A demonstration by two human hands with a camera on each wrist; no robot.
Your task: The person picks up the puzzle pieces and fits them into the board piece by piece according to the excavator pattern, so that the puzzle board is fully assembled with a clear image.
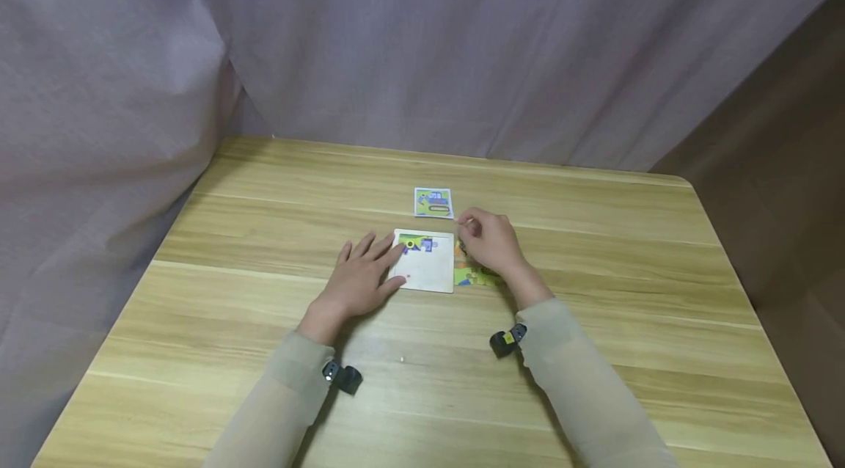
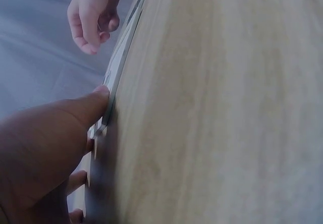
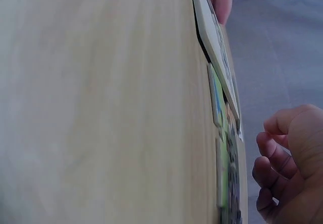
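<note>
On the wooden table point(image 1: 264, 306), the left hand point(image 1: 359, 279) lies flat with fingers spread on the puzzle board point(image 1: 425, 270). Beside it, the right hand point(image 1: 490, 240) hovers over loose puzzle pieces point(image 1: 477, 277), fingers curled; whether it holds one I cannot tell.

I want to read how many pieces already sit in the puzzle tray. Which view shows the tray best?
The head view: it looks down on the tray, showing pieces only along its top edge. The left wrist view catches just its thin edge by the left hand; the right wrist view shows it edge-on, with loose pieces beside it.
</note>
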